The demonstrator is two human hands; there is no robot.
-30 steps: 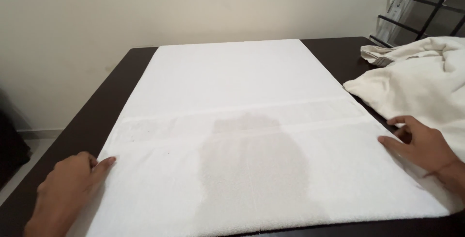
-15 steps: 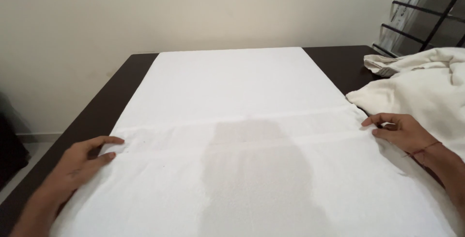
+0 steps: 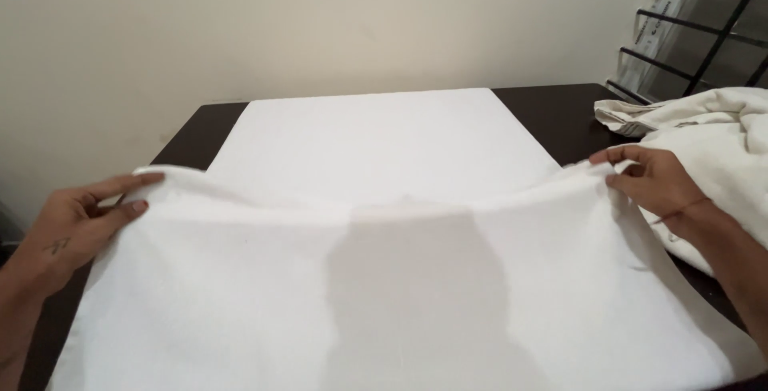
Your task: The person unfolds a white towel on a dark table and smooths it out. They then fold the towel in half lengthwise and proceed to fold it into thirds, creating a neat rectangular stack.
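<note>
Pinched in both grips: white towel [image 3: 384, 279], left hand [image 3: 72, 223] closed on its left edge, right hand [image 3: 660, 187] closed on its right edge, near half raised off the dark worktop [image 3: 552, 115]. Farther out, far half of towel lying flat on worktop. Just beside right hand, heap of cream cloth [image 3: 712, 139]. Beyond, black wire rack [image 3: 704, 31] against beige wall [image 3: 320, 23].

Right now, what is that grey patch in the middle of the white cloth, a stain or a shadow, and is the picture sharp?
Head view: the grey patch on the white towel looks like a soft-edged shadow, probably the wearer's, so light likely comes from behind; head view: lighting is even, no glare, though the towel nearly washes out; head view: left hand and right hand are fairly sharp.
</note>
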